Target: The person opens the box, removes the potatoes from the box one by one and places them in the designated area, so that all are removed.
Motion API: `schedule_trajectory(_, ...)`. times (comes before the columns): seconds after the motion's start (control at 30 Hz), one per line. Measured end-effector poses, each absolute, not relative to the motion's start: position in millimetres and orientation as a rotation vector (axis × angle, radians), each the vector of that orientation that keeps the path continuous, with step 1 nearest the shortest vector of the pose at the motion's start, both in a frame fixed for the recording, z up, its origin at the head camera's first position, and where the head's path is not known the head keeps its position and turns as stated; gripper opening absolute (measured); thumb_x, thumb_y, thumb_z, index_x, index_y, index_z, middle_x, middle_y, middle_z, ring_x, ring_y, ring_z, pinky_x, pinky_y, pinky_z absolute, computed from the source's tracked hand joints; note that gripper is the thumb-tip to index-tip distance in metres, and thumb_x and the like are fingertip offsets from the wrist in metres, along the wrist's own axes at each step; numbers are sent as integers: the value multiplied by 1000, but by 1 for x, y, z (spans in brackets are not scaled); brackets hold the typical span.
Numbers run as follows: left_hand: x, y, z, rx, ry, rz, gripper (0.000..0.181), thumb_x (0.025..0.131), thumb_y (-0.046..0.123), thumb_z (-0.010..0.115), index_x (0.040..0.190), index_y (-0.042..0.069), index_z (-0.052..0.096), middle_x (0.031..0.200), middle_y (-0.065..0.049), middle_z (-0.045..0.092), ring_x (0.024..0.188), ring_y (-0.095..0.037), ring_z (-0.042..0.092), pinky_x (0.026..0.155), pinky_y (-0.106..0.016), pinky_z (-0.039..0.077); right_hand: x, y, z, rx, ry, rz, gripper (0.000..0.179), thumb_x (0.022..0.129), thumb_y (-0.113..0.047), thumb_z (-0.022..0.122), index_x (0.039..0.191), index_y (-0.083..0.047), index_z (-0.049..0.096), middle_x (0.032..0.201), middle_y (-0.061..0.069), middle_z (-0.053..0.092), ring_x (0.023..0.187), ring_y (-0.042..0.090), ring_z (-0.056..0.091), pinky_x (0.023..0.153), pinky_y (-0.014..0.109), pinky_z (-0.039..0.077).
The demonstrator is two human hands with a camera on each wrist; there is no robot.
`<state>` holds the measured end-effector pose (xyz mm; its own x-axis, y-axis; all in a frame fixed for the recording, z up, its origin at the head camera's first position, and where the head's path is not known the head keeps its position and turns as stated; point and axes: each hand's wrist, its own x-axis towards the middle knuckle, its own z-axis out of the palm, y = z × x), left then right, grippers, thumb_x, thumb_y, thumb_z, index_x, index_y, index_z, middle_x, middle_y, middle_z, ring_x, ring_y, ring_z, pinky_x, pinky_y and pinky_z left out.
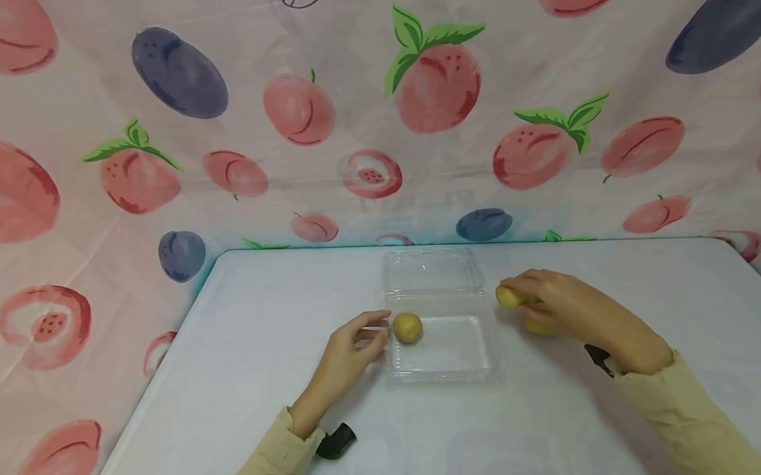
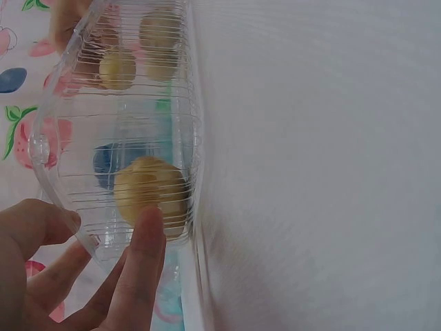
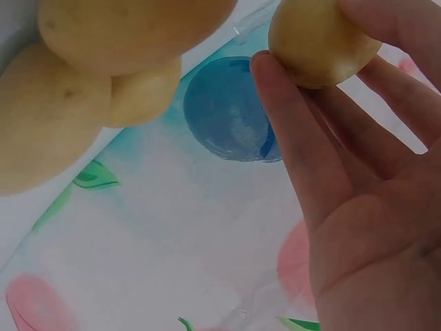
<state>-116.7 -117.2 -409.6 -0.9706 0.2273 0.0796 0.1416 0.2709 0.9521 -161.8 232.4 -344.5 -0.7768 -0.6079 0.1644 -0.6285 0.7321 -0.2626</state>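
Note:
A clear plastic clamshell box (image 1: pixel 441 375) lies with its lid (image 1: pixel 433 272) folded back. One yellow potato (image 1: pixel 407 328) sits in the box's left end. At that end my left hand (image 1: pixel 353 350) holds the rim; in the left wrist view, a fingertip (image 2: pixel 148 224) presses the ribbed wall in front of the potato (image 2: pixel 148 189). To the right of the box, my right hand (image 1: pixel 559 302) pinches another potato (image 3: pixel 320 41) between thumb and fingers. Several more potatoes (image 3: pixel 124 34) lie close by, partly hidden under that hand in the head view (image 1: pixel 540 327).
The box stands on a white table (image 1: pixel 253 388) whose back edge meets a fruit-printed cloth (image 1: pixel 361 88). A black wrist mount (image 1: pixel 336 441) shows below my left hand, and another (image 1: pixel 598 357) is at my right wrist.

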Motion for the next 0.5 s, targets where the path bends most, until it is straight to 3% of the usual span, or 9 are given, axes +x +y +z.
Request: schedule_trajectory(0.5, -117, -117, -410, 349, 2442, 1819, 34, 97, 7, 64, 131, 3, 61, 123, -18, 65, 110, -34, 66, 80, -29, 62, -173, 233, -350, 1005, -2921, 441, 33, 88, -4, 74, 120, -6, 69, 113, 10, 70, 106, 30, 65, 91, 51, 57)
